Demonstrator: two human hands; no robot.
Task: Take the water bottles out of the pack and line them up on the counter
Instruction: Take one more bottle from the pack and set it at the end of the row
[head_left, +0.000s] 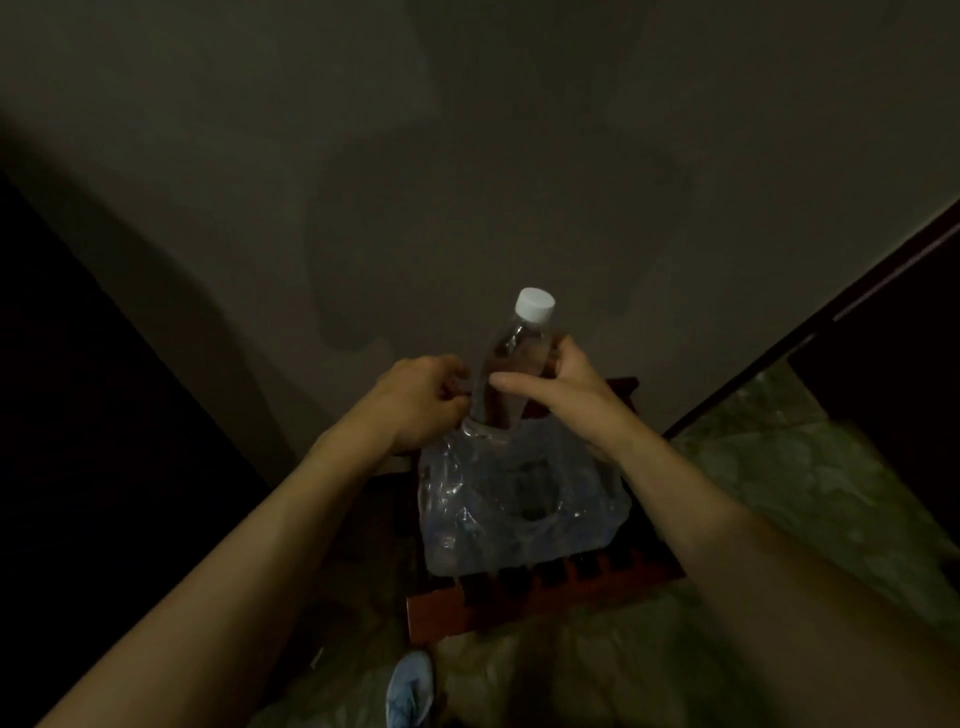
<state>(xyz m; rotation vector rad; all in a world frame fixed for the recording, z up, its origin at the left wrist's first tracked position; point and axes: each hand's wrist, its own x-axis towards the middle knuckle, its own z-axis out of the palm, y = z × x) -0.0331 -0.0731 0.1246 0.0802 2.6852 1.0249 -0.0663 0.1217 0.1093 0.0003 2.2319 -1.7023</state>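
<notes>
The right hand (566, 387) is wrapped round the upper body of a clear water bottle (511, 364), thumb across the near side and fingers curled behind. The bottle is held tilted, its white cap (535, 305) uppermost, while its lower end is caught in the torn opening of the plastic pack (519, 499). The left hand (415, 400) is held just beside the bottle at the pack's upper edge with its fingers curled; the film appears to be pinched there, though in the dim light this cannot be made out for certain.

The chief risk is judged to lie in the film. If the base stays snagged in the wrap as the bottle is raised, the whole pack could be dragged upward or tipped off its support. A one-handed grip on smooth, thin plastic could also slip, and a squeeze could buckle the wall. Little light is available, so the edge of the support could be misjudged.

The pack is a crumpled shrink-wrap sleeve with a dark hole torn in its top. How many bottles remain inside cannot be counted; only reflections and vague shapes are seen through the film. It rests on a reddish slatted stand (540, 597) against a bare wall (467, 156). No counter surface can be identified. A pale blue shoe (410, 686) is seen on the patterned floor (779, 467) below.
</notes>
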